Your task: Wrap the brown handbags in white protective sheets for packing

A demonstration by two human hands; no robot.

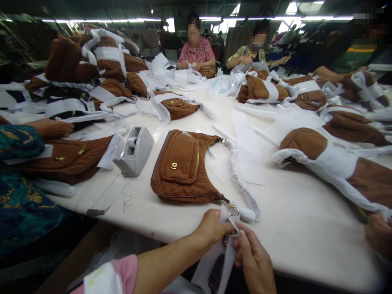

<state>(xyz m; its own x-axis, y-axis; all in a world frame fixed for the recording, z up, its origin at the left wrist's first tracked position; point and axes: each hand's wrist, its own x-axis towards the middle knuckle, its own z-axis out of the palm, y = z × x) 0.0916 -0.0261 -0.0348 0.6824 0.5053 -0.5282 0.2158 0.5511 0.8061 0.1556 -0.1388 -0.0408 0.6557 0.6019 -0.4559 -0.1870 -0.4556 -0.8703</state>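
Observation:
A brown corduroy shoulder bag (pixel 177 167) with gold fittings lies on the table in front of me. Its strap (pixel 237 171), wrapped in white, curves away to the right. At the near end is a gold ring (pixel 233 210), and below it a strip of white wrapping paper (pixel 228 257) hangs over the table edge. Dark patterned material (pixel 227 238) shows between the paper's folds; its kind is unclear. My left hand (pixel 211 230) is closed on the paper just under the ring. My right hand (pixel 252 255) pinches the paper's other edge.
A grey tape dispenser (pixel 134 151) stands left of the bag. More brown bags (pixel 306 143) partly wrapped in white lie to the right, with a pile of bags (pixel 104 57) at back left. Co-workers sit around the table; one sleeve (pixel 21 183) is close on my left.

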